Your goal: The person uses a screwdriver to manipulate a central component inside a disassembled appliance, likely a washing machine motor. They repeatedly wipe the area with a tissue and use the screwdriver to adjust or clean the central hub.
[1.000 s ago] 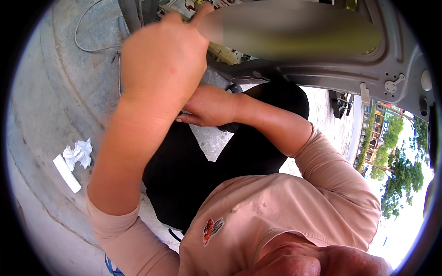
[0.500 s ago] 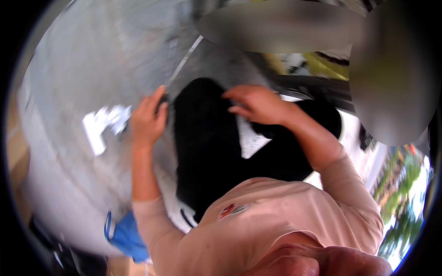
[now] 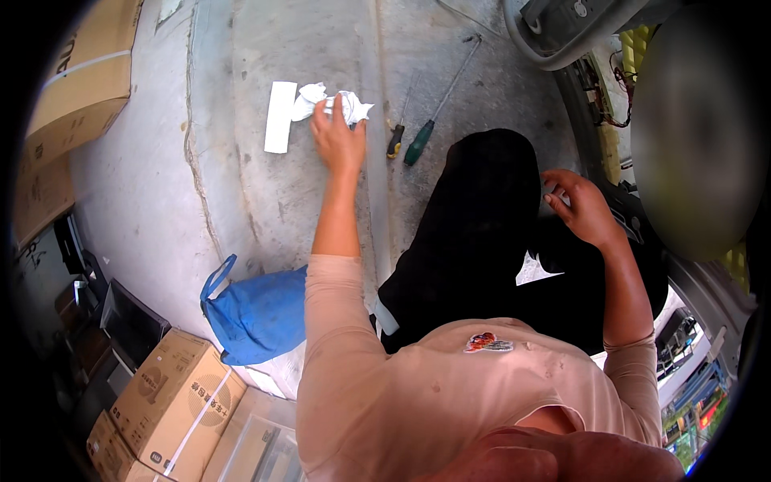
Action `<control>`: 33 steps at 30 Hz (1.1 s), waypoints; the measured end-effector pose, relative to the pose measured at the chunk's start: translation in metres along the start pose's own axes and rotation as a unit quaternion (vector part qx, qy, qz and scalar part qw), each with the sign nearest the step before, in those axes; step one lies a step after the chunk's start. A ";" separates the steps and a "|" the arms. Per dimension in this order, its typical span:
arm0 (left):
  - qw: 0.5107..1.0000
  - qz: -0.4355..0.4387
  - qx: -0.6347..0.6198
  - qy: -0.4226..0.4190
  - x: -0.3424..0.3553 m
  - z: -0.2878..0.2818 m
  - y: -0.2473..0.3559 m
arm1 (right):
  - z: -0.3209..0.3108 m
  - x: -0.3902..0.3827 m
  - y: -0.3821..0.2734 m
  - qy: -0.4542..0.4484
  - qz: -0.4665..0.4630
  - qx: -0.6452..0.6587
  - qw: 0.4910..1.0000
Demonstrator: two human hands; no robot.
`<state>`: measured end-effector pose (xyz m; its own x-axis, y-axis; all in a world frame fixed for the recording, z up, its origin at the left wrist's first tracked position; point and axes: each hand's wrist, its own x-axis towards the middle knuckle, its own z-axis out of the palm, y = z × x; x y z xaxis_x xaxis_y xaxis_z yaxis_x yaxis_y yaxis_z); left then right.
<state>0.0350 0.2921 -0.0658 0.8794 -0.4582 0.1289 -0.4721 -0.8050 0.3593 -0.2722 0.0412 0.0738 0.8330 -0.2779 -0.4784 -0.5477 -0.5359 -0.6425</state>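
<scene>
White, crumpled tissue [image 3: 353,106] is lying on the concrete floor [image 3: 265,201] under your left hand [image 3: 340,145], just beside a flat white strip [image 3: 279,116]. Your left fingers are spreading apart over the folds, with the thumb standing off to the right; whether the tips are pressing on the tissue or only hovering is not showing clearly enough to tell. Your two hands are resting well apart. Your right hand [image 3: 585,207] is hanging over your black trousers [image 3: 458,225], near the dark vehicle frame [image 3: 574,112], its fingers loosely curling and leaving a gap to the thumb; nothing is showing in its grip.

Judging by this pose, you are probably starting a grasp on the tissue. Completing that grasp would be calling for thumb and fingers closing softly around the loose folds, without catching the strip. The yellow-and-black screwdriver [image 3: 395,141] and green-handled screwdriver [image 3: 419,143] are lying side by side to the right, and a blue bag [image 3: 257,317] is sitting beside your left sleeve.
</scene>
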 end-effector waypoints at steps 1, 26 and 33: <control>1.000 0.011 0.013 -0.013 0.004 -0.004 -0.008 | 0.000 0.000 -0.002 -0.001 -0.004 0.002 1.000; 0.708 0.589 -0.371 0.118 0.025 -0.010 0.464 | -0.050 -0.055 0.013 0.081 -0.056 -0.048 0.994; 0.749 0.607 -0.263 0.032 0.008 -0.005 0.489 | -0.058 -0.089 0.025 0.093 -0.020 -0.021 0.995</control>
<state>-0.1882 -0.1033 0.1155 -0.1695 -0.7001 0.6936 -0.8519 0.4580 0.2540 -0.3553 0.0064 0.1351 0.8567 -0.3960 -0.3306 -0.5127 -0.5822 -0.6310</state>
